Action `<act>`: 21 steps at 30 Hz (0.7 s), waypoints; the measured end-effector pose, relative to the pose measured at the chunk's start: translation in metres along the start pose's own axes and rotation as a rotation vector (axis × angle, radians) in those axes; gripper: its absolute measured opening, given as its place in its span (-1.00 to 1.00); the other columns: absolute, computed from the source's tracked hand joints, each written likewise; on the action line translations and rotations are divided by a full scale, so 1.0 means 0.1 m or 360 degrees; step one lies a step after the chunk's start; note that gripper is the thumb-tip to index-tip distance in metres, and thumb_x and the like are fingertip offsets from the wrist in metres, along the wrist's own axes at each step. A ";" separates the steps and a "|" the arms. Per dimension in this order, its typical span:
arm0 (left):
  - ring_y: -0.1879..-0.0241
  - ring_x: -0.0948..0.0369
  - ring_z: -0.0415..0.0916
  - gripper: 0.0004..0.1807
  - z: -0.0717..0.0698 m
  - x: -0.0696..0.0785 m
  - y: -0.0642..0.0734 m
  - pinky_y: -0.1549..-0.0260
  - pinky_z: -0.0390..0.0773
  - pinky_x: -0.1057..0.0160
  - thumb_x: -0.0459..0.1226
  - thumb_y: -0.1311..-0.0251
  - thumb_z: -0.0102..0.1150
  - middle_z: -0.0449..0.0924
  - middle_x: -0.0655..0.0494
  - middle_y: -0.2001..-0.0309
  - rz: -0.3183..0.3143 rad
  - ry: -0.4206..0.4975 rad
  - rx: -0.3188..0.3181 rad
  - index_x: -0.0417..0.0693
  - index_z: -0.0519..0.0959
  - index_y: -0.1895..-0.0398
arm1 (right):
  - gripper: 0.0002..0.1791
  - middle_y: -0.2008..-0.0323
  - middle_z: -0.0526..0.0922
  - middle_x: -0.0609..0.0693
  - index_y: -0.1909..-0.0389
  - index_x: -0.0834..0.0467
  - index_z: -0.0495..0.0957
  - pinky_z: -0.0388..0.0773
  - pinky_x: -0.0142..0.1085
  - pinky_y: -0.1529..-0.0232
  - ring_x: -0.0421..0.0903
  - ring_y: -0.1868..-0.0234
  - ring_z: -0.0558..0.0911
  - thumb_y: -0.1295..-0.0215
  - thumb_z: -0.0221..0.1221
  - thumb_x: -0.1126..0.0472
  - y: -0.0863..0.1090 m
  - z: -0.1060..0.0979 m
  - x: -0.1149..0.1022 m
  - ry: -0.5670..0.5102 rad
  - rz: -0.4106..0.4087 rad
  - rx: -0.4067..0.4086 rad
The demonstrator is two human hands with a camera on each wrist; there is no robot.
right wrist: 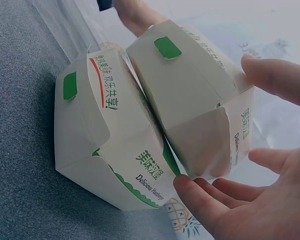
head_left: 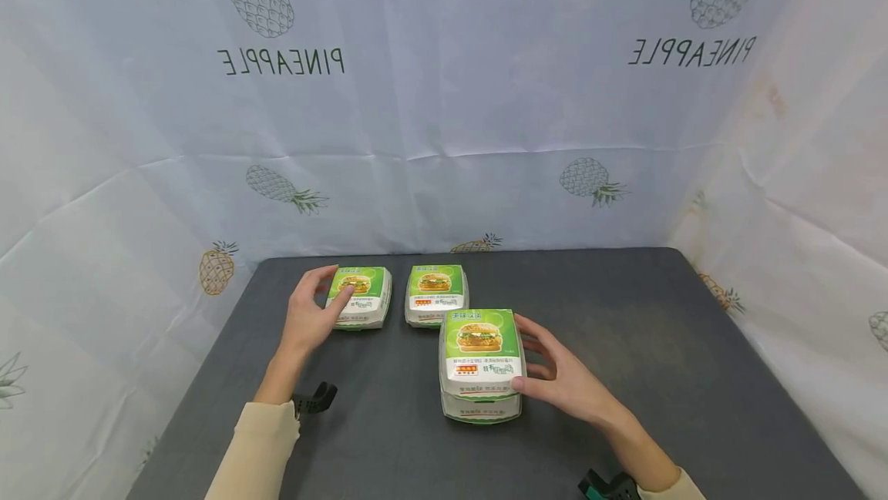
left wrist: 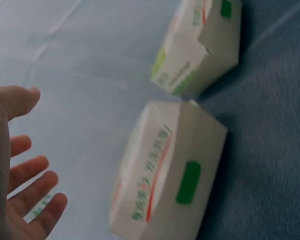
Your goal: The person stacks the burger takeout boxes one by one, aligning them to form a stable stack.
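Note:
Two hamburger boxes form a stack at the front middle in the head view. The upper hamburger box (head_left: 482,337) has a green lid with a burger picture, and the lower hamburger box (right wrist: 85,110) sits under it. My right hand (head_left: 565,377) is at the stack's right side, thumb at the front corner and fingers spread along the side. My left hand (head_left: 312,315) hovers over the left edge of another hamburger box (head_left: 364,292) at the back left. Its thumb overlaps the lid in the head view, while the left wrist view shows its fingers spread and apart from the box.
One more hamburger box (head_left: 437,292) stands behind the stack, to the right of the back left box. All rest on a dark grey table (head_left: 624,315). A white cloth (head_left: 444,99) printed with pineapples hangs behind the table and along its sides.

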State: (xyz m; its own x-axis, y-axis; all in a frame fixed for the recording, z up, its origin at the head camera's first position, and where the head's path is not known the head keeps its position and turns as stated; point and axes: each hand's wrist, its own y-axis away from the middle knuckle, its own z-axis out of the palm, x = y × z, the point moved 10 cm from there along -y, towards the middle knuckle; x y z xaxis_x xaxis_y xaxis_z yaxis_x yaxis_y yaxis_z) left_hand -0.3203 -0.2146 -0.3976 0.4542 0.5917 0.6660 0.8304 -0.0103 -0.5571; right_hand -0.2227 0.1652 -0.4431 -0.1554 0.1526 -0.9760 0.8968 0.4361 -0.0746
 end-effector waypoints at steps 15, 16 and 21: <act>-0.54 -0.31 -0.21 0.14 0.36 -0.75 0.03 -0.32 0.07 -0.44 0.11 -0.19 0.39 -0.26 -0.31 -0.59 -0.0558 -0.0165 -0.0702 -0.09 -0.05 -0.65 | -0.02 -0.52 0.13 0.13 -0.63 -0.04 -0.03 0.50 -0.32 -0.21 0.24 -0.45 0.25 -0.34 0.34 0.22 -0.01 0.00 0.00 0.0011 0.0003 0.0005; -0.54 -0.32 -0.22 0.16 0.37 -0.76 0.03 -0.33 0.06 -0.44 0.11 -0.18 0.41 -0.27 -0.33 -0.59 -0.0564 -0.0159 -0.0723 -0.11 -0.08 -0.65 | -0.02 -0.52 0.13 0.13 -0.63 -0.04 -0.03 0.50 -0.31 -0.21 0.24 -0.45 0.25 -0.34 0.34 0.22 -0.01 0.00 0.00 0.0008 0.0001 0.0006; -0.53 -0.25 -0.15 0.22 0.42 -0.81 0.06 -0.37 0.06 -0.35 0.05 -0.14 0.48 -0.20 -0.32 -0.58 -0.0580 -0.0069 -0.0746 -0.14 -0.11 -0.65 | -0.03 -0.53 0.12 0.12 -0.63 -0.04 -0.02 0.50 -0.31 -0.20 0.24 -0.45 0.24 -0.34 0.34 0.23 -0.01 0.00 -0.01 -0.0006 -0.0009 0.0007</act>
State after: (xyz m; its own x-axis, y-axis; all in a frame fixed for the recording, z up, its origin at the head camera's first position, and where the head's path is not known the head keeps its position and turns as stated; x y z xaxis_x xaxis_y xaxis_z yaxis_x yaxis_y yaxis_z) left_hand -0.3656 -0.2288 -0.4757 0.1080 0.6563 0.7468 0.9887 -0.1497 -0.0114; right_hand -0.2234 0.1648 -0.4420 -0.1589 0.1468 -0.9763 0.8978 0.4330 -0.0810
